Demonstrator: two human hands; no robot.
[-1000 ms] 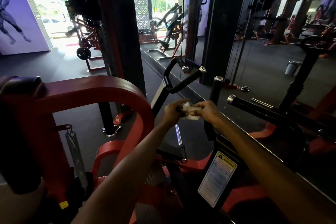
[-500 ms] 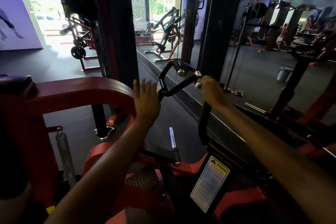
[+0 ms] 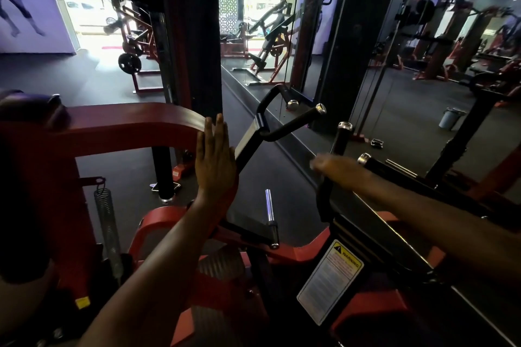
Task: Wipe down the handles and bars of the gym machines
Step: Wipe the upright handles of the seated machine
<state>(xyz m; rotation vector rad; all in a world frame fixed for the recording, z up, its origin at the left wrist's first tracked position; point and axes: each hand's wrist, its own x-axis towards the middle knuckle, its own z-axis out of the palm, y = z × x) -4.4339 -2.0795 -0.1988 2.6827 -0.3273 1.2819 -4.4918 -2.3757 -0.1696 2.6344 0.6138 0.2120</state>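
In front of me is a red gym machine with black handles. An angled black handle (image 3: 293, 121) with a chrome cap rises at centre. An upright black handle (image 3: 342, 139) stands to its right, and a thick black bar (image 3: 377, 165) with a chrome end lies beyond that. My left hand (image 3: 215, 160) is raised with straight fingers, its edge against the curved red frame arm (image 3: 127, 121). My right hand (image 3: 338, 170) is blurred, low in front of the upright handle. A pale smear shows at its fingertips; whether this is a cloth I cannot tell.
A chrome peg (image 3: 269, 205) sticks up from the red base. A warning label (image 3: 329, 279) sits lower right and a coil spring (image 3: 105, 214) hangs at left. A mirror wall (image 3: 408, 93) runs along the right. Other machines (image 3: 138, 45) stand across the dark floor.
My left hand left the white cloth and rose flat beside the red arm. My right hand reached the angled handle's tip, then dropped down and right toward the upright handle.
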